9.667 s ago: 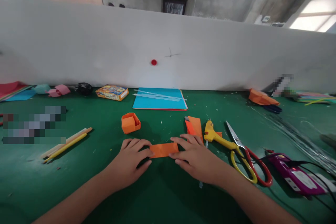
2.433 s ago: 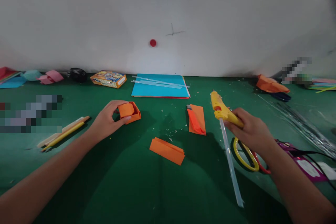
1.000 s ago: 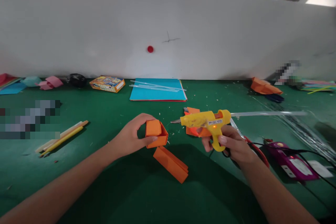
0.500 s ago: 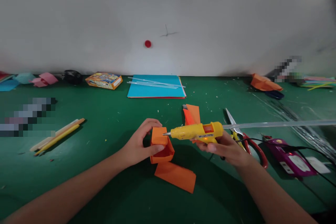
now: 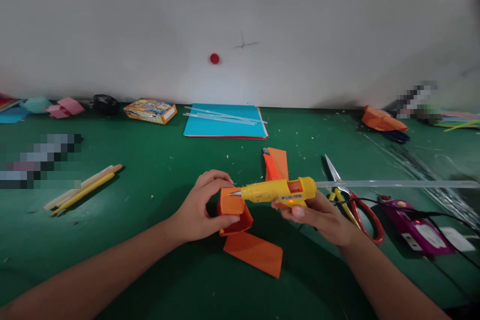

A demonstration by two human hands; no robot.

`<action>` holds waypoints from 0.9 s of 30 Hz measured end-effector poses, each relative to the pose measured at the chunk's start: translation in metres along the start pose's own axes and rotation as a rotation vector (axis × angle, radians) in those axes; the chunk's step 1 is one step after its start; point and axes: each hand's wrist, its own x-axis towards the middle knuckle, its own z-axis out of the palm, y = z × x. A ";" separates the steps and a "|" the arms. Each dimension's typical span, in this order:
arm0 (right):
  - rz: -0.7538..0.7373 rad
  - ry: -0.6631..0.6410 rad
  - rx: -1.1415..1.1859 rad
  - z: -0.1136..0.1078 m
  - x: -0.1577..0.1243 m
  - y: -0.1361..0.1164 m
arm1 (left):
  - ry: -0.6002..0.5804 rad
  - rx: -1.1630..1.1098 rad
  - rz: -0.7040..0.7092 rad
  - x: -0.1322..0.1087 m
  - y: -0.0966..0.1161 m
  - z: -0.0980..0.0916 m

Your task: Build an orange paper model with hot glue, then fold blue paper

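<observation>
Since a second ago: yellow glue gun [image 5: 279, 191] has come left, nozzle [image 5: 236, 193] now at the top of the orange paper box [image 5: 246, 220]; can't confirm contact. Box is near centre, left of the gun, pinched between my left hand [image 5: 200, 206] thumb and fingers. My right hand [image 5: 324, 217] fingers are curled round the gun's grip; trigger finger not readable. Risks, my read: nozzle slips left, hot tip catches my fingers; weak pinch, box skews; drip lands on the orange strip [image 5: 257, 256] at its near side. Surface: green table [image 5: 202, 155], scraps scattered, scissors [image 5: 369, 220] right, blue paper [image 5: 225, 127] far. Room: white partition [image 5: 131, 35] behind.
</observation>
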 end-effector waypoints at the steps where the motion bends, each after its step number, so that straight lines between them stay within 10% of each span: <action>1: 0.004 -0.001 0.006 0.000 0.000 0.001 | -0.005 0.032 0.001 0.000 0.000 0.000; 27: -0.038 -0.026 0.017 0.004 0.002 0.003 | -0.016 0.190 0.083 -0.005 -0.001 0.003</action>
